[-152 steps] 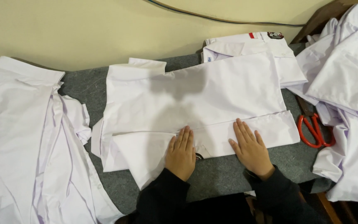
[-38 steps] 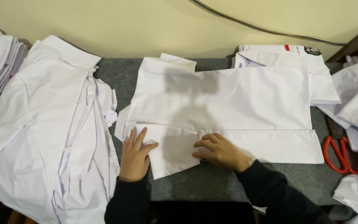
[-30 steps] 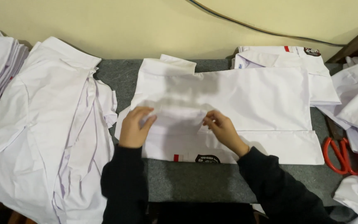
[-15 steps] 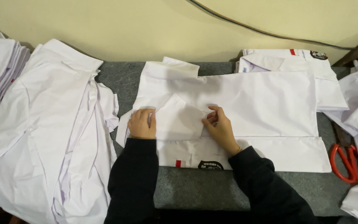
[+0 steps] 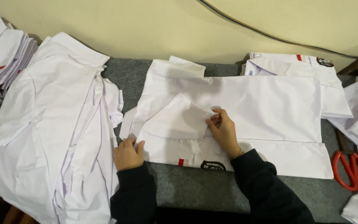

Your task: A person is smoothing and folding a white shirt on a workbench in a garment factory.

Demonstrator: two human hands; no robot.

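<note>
At 6 o'clock the left hand (image 5: 128, 154) pinches the white shirt's (image 5: 245, 103) lower-left edge; the right hand (image 5: 224, 132) pins its folded sleeve (image 5: 178, 120). The shirt lies mid-counter (image 5: 175, 186), looking light, soft and limp, best gripped along seams and folds. Shirt pile (image 5: 50, 124) at 9 o'clock, red scissors (image 5: 349, 170) at 3

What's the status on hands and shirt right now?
Left hand gripping the white shirt at its lower left corner. Right hand pinching the folded sleeve edge. Red scissors lie apart, right.

I see a grey felt tabletop (image 5: 195, 191) carrying a spread white shirt (image 5: 253, 103), shirt piles (image 5: 50, 124) at left, red scissors (image 5: 347, 170) at lower right.
</note>
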